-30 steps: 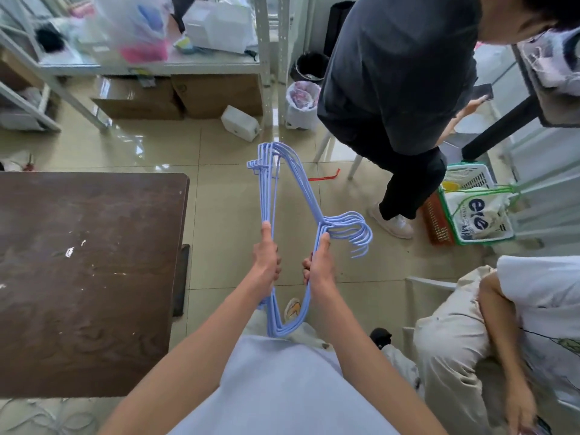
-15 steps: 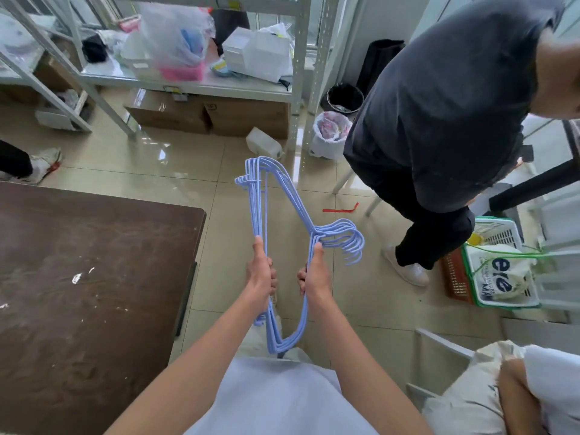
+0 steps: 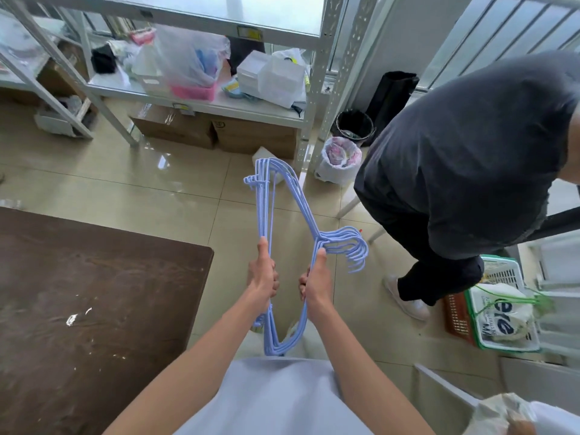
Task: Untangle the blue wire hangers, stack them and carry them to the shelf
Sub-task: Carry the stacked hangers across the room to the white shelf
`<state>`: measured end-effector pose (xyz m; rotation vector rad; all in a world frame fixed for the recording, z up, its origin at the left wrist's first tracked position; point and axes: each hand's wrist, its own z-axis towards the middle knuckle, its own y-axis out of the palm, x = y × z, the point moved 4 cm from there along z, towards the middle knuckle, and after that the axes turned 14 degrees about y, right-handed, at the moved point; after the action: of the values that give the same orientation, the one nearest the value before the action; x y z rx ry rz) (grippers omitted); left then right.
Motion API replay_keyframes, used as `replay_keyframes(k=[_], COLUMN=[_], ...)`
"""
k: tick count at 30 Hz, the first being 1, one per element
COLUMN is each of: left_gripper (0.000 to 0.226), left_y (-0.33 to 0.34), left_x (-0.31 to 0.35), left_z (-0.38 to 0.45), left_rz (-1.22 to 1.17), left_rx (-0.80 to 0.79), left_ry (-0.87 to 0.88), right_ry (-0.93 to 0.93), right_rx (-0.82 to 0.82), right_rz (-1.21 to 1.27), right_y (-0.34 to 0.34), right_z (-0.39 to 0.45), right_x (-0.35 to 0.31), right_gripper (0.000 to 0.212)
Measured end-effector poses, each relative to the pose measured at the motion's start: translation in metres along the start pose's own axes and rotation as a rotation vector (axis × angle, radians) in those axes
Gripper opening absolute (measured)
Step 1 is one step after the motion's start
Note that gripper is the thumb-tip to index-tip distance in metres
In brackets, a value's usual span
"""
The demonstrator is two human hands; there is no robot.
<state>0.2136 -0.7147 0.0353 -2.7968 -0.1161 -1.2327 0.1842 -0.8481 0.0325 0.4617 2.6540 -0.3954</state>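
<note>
Holding the hangers (image 3: pixel 284 233) stacked as one bunch over the floor (image 3: pixel 175 189), hooks pointing right. Our left hand (image 3: pixel 263 279) has its fingers curled round the straight bars, right hand (image 3: pixel 317 282) grips just below the hooks. Shelf (image 3: pixel 226 105) ahead, brown counter (image 3: pixel 88 296) at left.

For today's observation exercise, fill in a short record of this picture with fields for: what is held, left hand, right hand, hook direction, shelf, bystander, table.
Held: stack of blue wire hangers, gathered together, above the floor
Left hand: left hand grips the straight bars of the stack
Right hand: right hand grips the sloped side just below the hooks
Hook direction: hooks point to the right
Shelf: metal shelf ahead, with bags and boxes on it
Bystander: person in dark shirt standing at right
Table: brown table at left
</note>
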Motion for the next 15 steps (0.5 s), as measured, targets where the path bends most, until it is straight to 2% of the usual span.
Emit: replay_keyframes(k=[8,15], left_gripper=[0.065,0.066], left_y=[0.013,0.022], left_x=[0.047,0.095], left_z=[0.058,0.102], left_rz=[-0.018,-0.063], left_rx=[0.030,0.117], left_ry=[-0.004,0.036], right_ry=[-0.011,-0.037], right_rx=[0.011,-0.068], right_rz=[-0.013,-0.074], right_y=[0.027,0.053], right_z=[0.039,0.068], right_x=[-0.070,-0.137], right_gripper=[0.059,0.062])
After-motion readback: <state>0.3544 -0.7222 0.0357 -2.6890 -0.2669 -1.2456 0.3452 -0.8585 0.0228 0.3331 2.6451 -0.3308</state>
